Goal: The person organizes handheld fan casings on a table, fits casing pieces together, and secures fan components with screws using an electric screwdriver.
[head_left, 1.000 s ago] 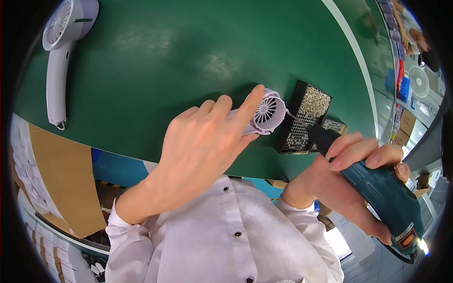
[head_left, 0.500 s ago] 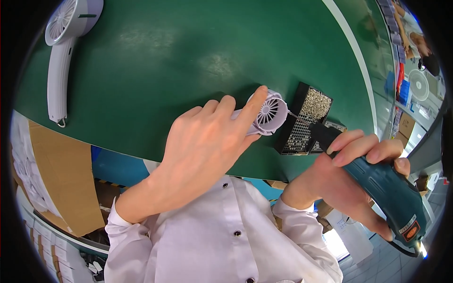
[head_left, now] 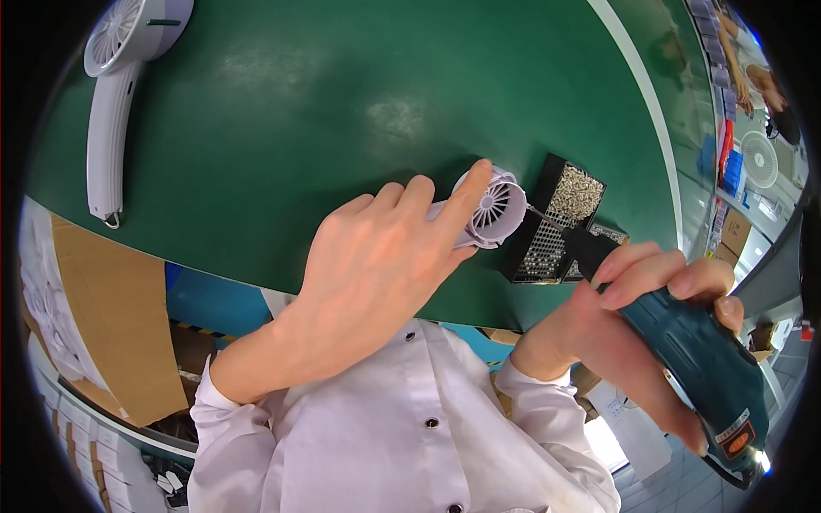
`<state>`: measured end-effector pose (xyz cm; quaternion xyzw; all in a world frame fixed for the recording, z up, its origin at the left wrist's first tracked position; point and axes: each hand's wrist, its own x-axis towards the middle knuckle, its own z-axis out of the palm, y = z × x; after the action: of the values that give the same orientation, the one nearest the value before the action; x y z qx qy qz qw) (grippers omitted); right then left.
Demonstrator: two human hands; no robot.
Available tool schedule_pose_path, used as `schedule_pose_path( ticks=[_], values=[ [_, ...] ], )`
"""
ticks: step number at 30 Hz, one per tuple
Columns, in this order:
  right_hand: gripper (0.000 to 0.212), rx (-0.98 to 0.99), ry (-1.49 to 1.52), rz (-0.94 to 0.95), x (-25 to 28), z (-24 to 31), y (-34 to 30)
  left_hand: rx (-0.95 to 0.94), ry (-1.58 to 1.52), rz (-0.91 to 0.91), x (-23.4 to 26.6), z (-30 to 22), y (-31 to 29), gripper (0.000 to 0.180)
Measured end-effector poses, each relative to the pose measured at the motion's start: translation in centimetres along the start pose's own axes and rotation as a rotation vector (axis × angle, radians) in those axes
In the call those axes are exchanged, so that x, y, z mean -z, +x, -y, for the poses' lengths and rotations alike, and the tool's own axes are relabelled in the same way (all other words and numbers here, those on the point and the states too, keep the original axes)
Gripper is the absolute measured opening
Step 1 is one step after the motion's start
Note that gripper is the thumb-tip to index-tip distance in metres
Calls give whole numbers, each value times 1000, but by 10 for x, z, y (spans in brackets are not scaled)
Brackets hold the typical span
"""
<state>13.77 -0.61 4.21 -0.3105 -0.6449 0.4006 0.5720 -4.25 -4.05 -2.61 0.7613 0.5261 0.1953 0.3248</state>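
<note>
L hand (head_left: 376,244) grasps fan (head_left: 489,205) nr tabletop's (head_left: 299,128) near edge; R hand (head_left: 611,338) grasps elec. screwdriver (head_left: 697,350). Fan prob. light, stiff, slick; best held by outer rim.

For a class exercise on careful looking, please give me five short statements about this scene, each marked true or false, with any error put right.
1. The right hand grips a dark teal electric screwdriver. True.
2. The left hand is empty. False: the left hand holds a pale fan part.
3. The electric screwdriver points toward the fan part. True.
4. The black tray is left of the fan part. False: the black tray, holding small metal pieces, is to its right.
5. A pale handheld fan lies on the green table. True.
</note>
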Motion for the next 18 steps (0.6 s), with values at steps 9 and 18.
schedule_pose_path(
  ticks=[9, 18],
  values=[
    [60, 33, -70, -186, -8, -3, -4, 8, 6, 8, 0, 0, 0, 67],
    [57, 20, -82, -190, -9, -3, -4, 16, 6, 24, 1, -1, 0, 68]
  ],
)
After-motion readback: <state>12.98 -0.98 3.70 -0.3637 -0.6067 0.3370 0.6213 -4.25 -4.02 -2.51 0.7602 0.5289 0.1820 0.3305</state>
